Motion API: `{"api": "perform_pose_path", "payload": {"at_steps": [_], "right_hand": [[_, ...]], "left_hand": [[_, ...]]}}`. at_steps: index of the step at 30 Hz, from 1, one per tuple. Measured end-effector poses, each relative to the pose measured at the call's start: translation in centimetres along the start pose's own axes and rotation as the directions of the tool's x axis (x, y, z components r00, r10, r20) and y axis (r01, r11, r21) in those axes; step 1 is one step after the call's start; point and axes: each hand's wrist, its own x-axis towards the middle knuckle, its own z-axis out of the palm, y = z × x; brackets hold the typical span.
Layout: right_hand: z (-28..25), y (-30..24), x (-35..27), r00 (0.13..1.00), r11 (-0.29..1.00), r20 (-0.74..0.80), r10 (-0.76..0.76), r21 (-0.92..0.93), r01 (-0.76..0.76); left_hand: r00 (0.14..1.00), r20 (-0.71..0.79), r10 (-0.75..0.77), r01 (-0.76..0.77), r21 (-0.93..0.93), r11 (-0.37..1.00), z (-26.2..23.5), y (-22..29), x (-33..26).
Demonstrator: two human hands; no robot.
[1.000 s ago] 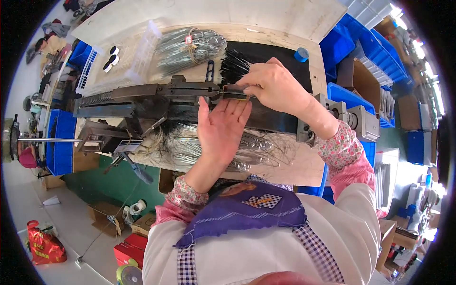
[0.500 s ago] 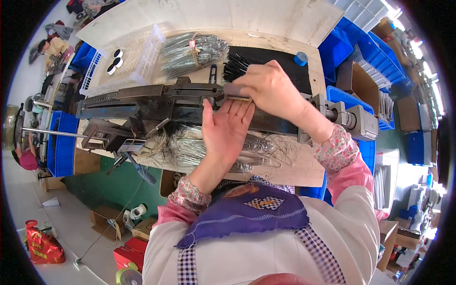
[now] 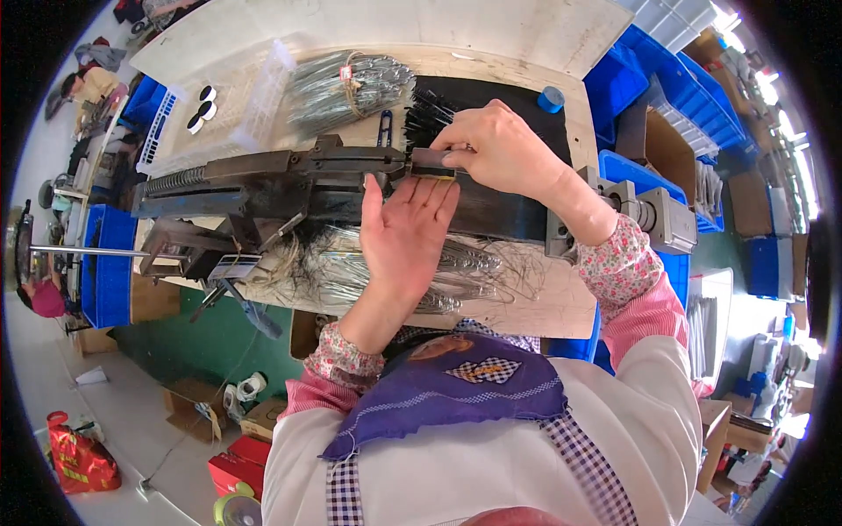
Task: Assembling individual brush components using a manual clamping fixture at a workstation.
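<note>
My right hand (image 3: 500, 153) pinches the right end of a small dark flat block (image 3: 432, 161) between thumb and fingers. A thin yellowish strip shows along the block's near edge. My left hand (image 3: 405, 232) lies palm up, open, its fingers stretched out and their tips at that near edge. The block sits at the right end of a long dark metal bar machine (image 3: 289, 167), which has a coil spring at its left. Whether the block is fixed to the machine, I cannot tell. Just beyond, black bristles (image 3: 427, 118) lie on a dark sheet (image 3: 517, 110).
A tied bundle of silvery wires (image 3: 338, 92) lies behind the machine, beside a clear plastic basket (image 3: 263, 96). More bent wires (image 3: 474, 263) lie in front. A blue tape roll (image 3: 551, 99) stands at the back right. A metal cylinder assembly (image 3: 653, 219) stands at the right.
My right hand has slowed from a blur, and the block in its fingers now shows clearly. My left hand stays palm up, and the whole view has shifted slightly.
</note>
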Motion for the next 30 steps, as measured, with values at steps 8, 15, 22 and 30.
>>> {"api": "perform_pose_path", "payload": {"at_steps": [8,15,22,30], "right_hand": [[-2.6,-2.3,-0.9,0.971,0.977,-0.206,0.124,0.194,-0.083],[0.2,-5.2,-2.9,0.999,0.943,-0.020,0.048,-0.328,-0.052],[1.5,-3.4,-2.1,0.997,0.874,-0.028,-0.076,-0.483,0.053],[3.4,-3.8,-18.7,0.938,0.937,-0.084,0.336,-0.071,-0.342]], "left_hand": [[0.998,0.034,-0.044,0.044,-0.012,0.999,-0.4,0.2,-0.2],[0.998,-0.037,-0.043,0.040,-0.065,0.997,-0.5,0.1,-0.7],[0.992,-0.107,-0.071,0.084,0.125,0.989,0.3,0.7,1.0],[0.995,-0.098,-0.011,0.029,0.181,0.983,-1.1,-3.9,-0.2]]}}
